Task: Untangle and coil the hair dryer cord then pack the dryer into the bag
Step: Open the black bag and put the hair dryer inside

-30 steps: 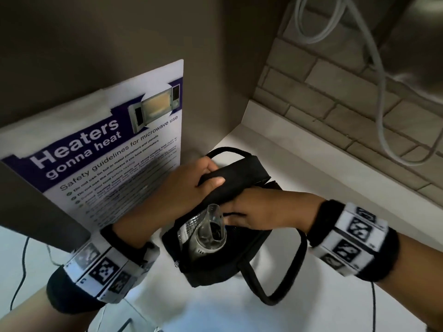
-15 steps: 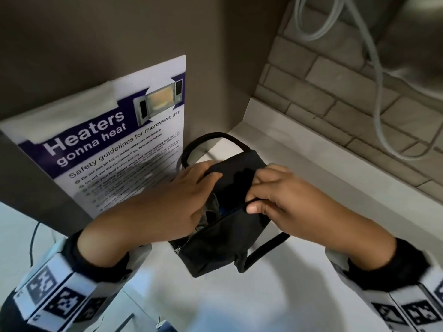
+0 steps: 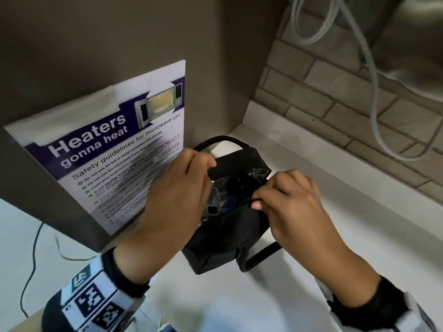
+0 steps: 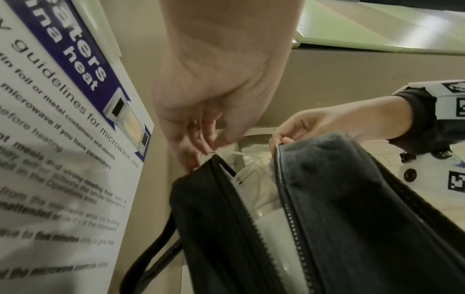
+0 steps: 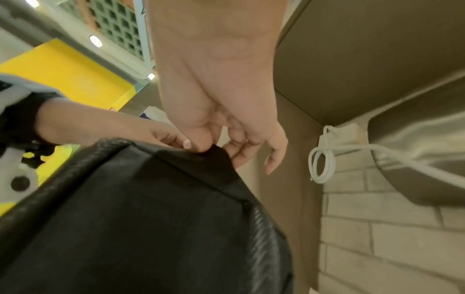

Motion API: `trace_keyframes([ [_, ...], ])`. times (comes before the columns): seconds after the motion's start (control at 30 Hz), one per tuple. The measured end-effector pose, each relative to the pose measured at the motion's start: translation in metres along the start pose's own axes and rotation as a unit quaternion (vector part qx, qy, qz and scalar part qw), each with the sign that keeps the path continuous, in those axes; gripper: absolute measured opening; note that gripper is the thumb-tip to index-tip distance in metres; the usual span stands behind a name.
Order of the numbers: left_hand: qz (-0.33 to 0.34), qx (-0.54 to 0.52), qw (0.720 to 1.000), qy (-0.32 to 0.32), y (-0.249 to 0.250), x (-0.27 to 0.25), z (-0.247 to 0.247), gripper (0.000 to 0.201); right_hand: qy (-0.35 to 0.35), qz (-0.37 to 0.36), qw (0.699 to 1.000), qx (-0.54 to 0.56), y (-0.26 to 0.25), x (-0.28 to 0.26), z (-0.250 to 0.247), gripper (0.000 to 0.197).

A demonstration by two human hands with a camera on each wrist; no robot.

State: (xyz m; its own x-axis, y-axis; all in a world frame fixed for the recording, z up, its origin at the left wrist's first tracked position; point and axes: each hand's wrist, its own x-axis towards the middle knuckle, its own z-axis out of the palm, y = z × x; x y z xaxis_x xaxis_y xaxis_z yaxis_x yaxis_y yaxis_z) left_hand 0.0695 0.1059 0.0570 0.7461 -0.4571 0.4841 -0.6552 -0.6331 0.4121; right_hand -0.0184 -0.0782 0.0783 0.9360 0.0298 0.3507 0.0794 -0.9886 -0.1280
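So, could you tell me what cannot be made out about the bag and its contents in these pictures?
- Hair dryer: head view, mostly hidden by the left hand and the bag.
- Cord coil: not visible in any view.
- Zipper pull: left wrist view, cannot tell; fingertips cover that corner.
- Bag opening: right wrist view, blocked by the bag's side.
- Poster small print: blurred.

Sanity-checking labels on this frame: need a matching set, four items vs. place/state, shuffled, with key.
1. bag
2. poster
3. left hand
4. white cable

A. hangs down the brick wall
B. taped to the brown panel
C. pinches the far edge of the opening
D. unzipped, on the white counter

Pairs: 1-D, 2-B, 3-C, 4-A
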Motion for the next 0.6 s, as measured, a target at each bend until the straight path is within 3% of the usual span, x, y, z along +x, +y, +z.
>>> trace_keyframes([
  [0.17, -0.045, -0.069, 0.996, -0.038, -0.004, -0.007, -0.004, 0.013, 0.001, 0.0, 0.998, 0.06, 0.0, 0.0, 0.001, 0.027],
  [0.23, -0.065, -0.1, 0.992, -0.043, -0.009, -0.017, -0.004, 0.022, -0.02, 0.001, 0.995, 0.096, -0.001, 0.0, -0.001, 0.028],
  [0.3, -0.118, -0.106, 0.982, -0.098, -0.01, -0.027, -0.004, 0.035, -0.073, 0.0, 0.992, 0.101, -0.005, -0.001, -0.003, 0.026],
  [0.4, -0.173, 0.005, 0.96, -0.219, -0.018, -0.044, 0.008, 0.043, -0.177, -0.04, 0.977, 0.109, -0.022, -0.004, 0.002, 0.033],
  [0.53, -0.202, 0.06, 0.922, -0.325, -0.032, -0.053, 0.023, 0.04, -0.129, -0.083, 0.983, 0.099, -0.037, -0.006, 0.013, 0.03],
  [0.6, -0.243, 0.012, 0.906, -0.346, -0.039, -0.053, 0.026, 0.039, -0.092, -0.08, 0.988, 0.099, -0.036, -0.006, 0.016, 0.029],
])
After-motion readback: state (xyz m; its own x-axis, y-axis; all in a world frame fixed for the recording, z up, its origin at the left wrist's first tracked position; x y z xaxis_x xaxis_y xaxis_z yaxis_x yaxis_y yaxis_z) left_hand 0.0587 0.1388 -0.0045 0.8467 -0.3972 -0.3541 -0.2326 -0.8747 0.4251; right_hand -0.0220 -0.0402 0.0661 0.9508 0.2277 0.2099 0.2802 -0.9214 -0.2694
